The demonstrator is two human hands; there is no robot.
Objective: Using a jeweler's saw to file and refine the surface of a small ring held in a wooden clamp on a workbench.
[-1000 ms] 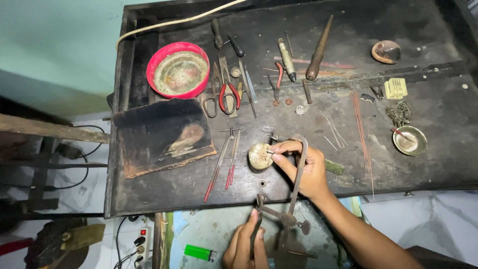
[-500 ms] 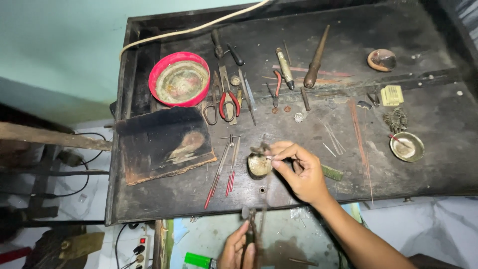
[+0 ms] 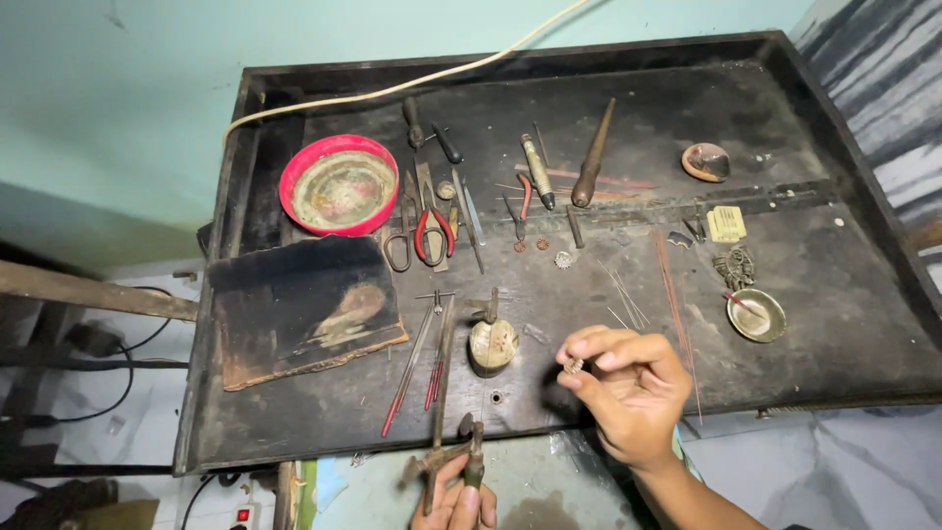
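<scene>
My right hand [image 3: 628, 393] is raised over the front of the dark workbench [image 3: 844, 324] and pinches a tiny metal piece [image 3: 574, 366] between thumb and fingertips. Left of it stands a small round metal block [image 3: 492, 344] on the bench, apart from the hand. My left hand [image 3: 457, 501] is at the bottom edge of the view, below the bench, closed on the handles of a pair of pliers [image 3: 453, 459]; most of that hand is cut off.
A red bowl [image 3: 339, 184] sits at the back left, a charred board [image 3: 302, 306] in front of it. Red-handled pliers [image 3: 432, 228], files, a tapered mandrel [image 3: 593, 157], thin wires [image 3: 622, 294] and a small brass dish [image 3: 756, 314] lie about. A cream cable [image 3: 392, 90] crosses the back rim.
My right hand has lifted off the round block, moving right and toward me with the tiny piece. The long tool it held a second ago is gone from it. The left hand keeps the pliers.
</scene>
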